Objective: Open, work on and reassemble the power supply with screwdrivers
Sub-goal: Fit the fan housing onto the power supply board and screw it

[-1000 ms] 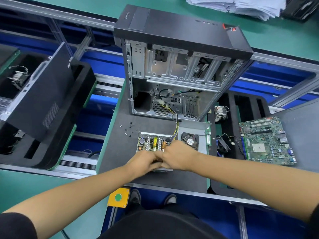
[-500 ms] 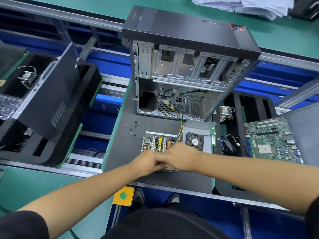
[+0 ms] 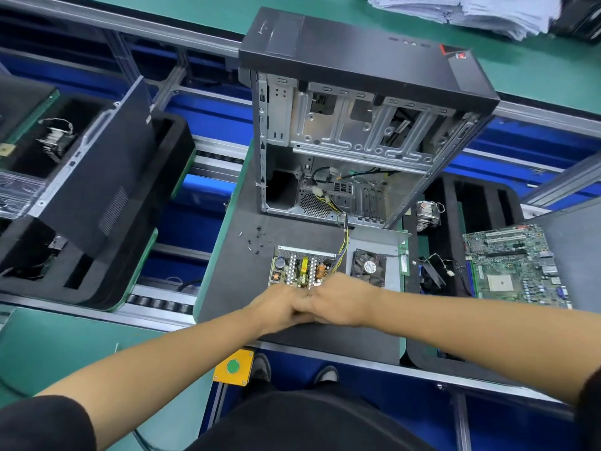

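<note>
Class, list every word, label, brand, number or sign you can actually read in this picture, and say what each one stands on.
None can be read.
Computer case front panel: faint logo, too blurred.
Fan hub: round sticker, print too small.
Motherboard: markings too small.
Side panel: white label at its top edge, illegible.
Yellow box: plain green button, no text.
Green strip beside the fan: print too small.

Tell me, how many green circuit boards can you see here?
2. The power supply board lies on the grey mat just beyond the hands, partly covered by them; the motherboard lies at far right. Others may be hidden in the black trays.
</note>
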`<state>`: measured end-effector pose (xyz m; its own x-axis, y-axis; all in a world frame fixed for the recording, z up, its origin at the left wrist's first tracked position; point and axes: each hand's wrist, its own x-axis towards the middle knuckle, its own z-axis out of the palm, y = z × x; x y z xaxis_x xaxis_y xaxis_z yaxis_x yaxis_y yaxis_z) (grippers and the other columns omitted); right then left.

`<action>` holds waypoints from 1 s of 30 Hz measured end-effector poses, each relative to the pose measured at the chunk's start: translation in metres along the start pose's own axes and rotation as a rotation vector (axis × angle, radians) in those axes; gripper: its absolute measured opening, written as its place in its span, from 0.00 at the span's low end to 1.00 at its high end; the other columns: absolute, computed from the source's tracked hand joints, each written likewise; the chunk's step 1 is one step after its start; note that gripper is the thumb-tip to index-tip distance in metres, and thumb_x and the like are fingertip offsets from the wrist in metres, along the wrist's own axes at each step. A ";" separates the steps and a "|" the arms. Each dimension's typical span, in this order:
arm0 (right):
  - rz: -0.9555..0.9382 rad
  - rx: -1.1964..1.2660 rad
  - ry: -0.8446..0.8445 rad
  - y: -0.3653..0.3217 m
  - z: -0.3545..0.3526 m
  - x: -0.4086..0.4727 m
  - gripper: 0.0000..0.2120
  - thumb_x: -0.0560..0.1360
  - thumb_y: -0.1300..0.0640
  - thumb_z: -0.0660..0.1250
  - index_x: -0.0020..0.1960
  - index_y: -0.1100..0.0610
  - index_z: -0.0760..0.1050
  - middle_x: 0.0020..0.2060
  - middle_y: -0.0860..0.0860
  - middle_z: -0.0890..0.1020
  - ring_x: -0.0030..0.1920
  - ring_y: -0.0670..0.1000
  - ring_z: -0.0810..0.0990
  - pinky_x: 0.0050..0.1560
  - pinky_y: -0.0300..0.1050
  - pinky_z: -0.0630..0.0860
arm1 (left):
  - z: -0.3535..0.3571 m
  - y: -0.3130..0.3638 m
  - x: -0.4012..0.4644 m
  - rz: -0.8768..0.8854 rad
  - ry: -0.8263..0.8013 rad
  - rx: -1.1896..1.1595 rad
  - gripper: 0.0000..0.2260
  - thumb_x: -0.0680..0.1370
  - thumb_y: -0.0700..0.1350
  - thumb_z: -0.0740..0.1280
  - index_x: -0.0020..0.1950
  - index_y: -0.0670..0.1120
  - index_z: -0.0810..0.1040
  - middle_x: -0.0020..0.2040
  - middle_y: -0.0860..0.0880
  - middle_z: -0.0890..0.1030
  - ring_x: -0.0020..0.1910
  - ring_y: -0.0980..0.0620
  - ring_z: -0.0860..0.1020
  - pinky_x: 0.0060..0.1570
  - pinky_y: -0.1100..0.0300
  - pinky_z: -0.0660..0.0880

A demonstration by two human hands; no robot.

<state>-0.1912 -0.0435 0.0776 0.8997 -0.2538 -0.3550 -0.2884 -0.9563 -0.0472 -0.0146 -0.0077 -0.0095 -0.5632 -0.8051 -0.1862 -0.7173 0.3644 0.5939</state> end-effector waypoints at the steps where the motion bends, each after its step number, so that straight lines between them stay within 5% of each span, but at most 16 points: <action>1: 0.131 0.039 -0.002 -0.008 0.004 0.001 0.11 0.83 0.49 0.53 0.58 0.55 0.67 0.39 0.56 0.83 0.32 0.59 0.79 0.29 0.49 0.64 | -0.001 0.000 0.000 -0.011 -0.021 0.025 0.16 0.82 0.58 0.66 0.53 0.46 0.82 0.49 0.45 0.86 0.47 0.44 0.83 0.48 0.51 0.76; 4: 0.420 0.073 -0.054 -0.014 0.004 0.004 0.15 0.81 0.47 0.60 0.59 0.57 0.66 0.41 0.57 0.84 0.39 0.61 0.84 0.31 0.49 0.64 | -0.002 0.004 0.005 -0.015 -0.130 0.075 0.10 0.83 0.48 0.64 0.46 0.45 0.78 0.45 0.41 0.84 0.43 0.39 0.81 0.45 0.48 0.77; 11: -0.224 -0.224 -0.082 0.020 -0.020 0.006 0.08 0.83 0.58 0.49 0.61 0.53 0.60 0.47 0.56 0.78 0.33 0.58 0.77 0.36 0.54 0.76 | -0.008 0.004 0.003 -0.036 -0.093 -0.103 0.13 0.81 0.48 0.63 0.47 0.40 0.80 0.43 0.39 0.82 0.41 0.40 0.78 0.42 0.48 0.75; 14: -0.064 -0.093 -0.034 0.013 -0.016 0.007 0.10 0.84 0.52 0.51 0.60 0.55 0.66 0.44 0.56 0.80 0.33 0.58 0.77 0.30 0.51 0.68 | -0.002 0.005 0.001 -0.016 0.024 -0.128 0.15 0.82 0.55 0.66 0.49 0.44 0.83 0.44 0.43 0.85 0.41 0.47 0.79 0.40 0.58 0.68; 18: 0.275 0.058 -0.073 -0.011 0.002 0.004 0.10 0.81 0.51 0.58 0.58 0.56 0.64 0.42 0.57 0.83 0.37 0.60 0.82 0.31 0.50 0.65 | -0.001 0.004 0.007 -0.033 -0.135 0.015 0.13 0.85 0.48 0.62 0.51 0.42 0.82 0.50 0.41 0.84 0.48 0.41 0.80 0.45 0.54 0.71; 23: -0.005 0.003 -0.050 0.013 -0.011 0.001 0.10 0.81 0.48 0.51 0.57 0.54 0.62 0.40 0.55 0.80 0.34 0.60 0.79 0.34 0.53 0.75 | -0.006 0.004 0.005 -0.006 -0.117 -0.124 0.14 0.85 0.48 0.62 0.39 0.47 0.71 0.36 0.43 0.75 0.36 0.43 0.72 0.38 0.54 0.64; 27: 0.028 0.110 -0.038 0.018 -0.011 0.005 0.07 0.82 0.48 0.57 0.57 0.49 0.62 0.44 0.54 0.83 0.38 0.60 0.81 0.32 0.49 0.65 | -0.011 -0.001 0.007 -0.003 -0.119 -0.289 0.07 0.82 0.48 0.69 0.55 0.45 0.81 0.49 0.44 0.85 0.46 0.49 0.80 0.47 0.54 0.75; 30: 0.034 0.017 -0.019 0.010 -0.005 0.008 0.10 0.81 0.48 0.57 0.60 0.49 0.64 0.41 0.55 0.83 0.35 0.59 0.82 0.31 0.48 0.62 | -0.031 -0.015 0.004 0.007 -0.088 -0.515 0.21 0.75 0.42 0.77 0.66 0.52 0.78 0.52 0.51 0.86 0.48 0.60 0.82 0.48 0.66 0.76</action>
<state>-0.1854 -0.0559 0.0794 0.8830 -0.2833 -0.3743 -0.3244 -0.9446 -0.0503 0.0069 -0.0311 0.0054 -0.6156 -0.7528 -0.2330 -0.4310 0.0741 0.8993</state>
